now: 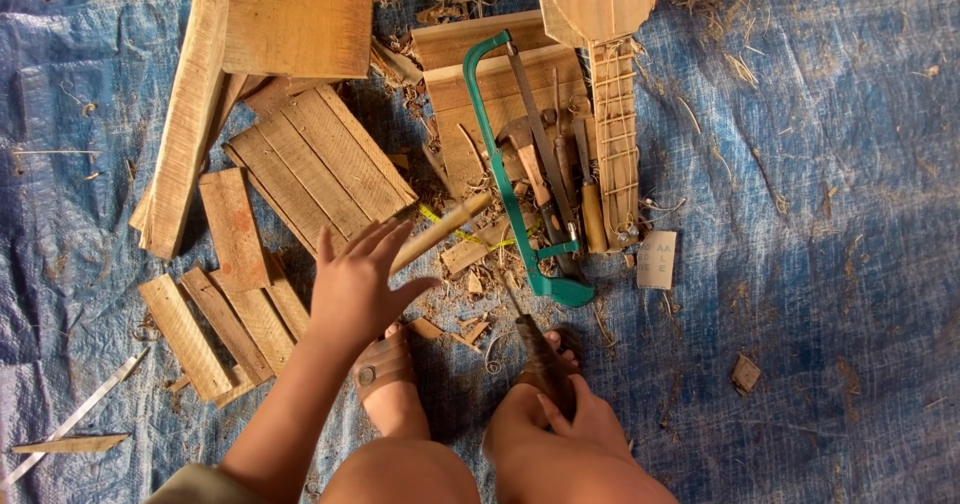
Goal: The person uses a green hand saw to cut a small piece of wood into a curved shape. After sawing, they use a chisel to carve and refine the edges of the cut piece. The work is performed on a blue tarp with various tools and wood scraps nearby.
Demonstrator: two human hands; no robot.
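Head view: blue tarp (830, 164) strewn with planks (320, 164), shavings; left hand (360, 279) spread, right hand (575, 419) gripping knife handle (543, 359)

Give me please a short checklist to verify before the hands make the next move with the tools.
1. Left hand free: ok, fingers spread open above the wooden handle.
2. Right hand grip firm: ok, closed on the dark-handled tool.
3. That tool's tip away from feet: cannot tell, tip hard to see.
4. Green hacksaw out of reach path: not ok, it lies just beyond the handle.
5. Slatted panel lying flat: ok.
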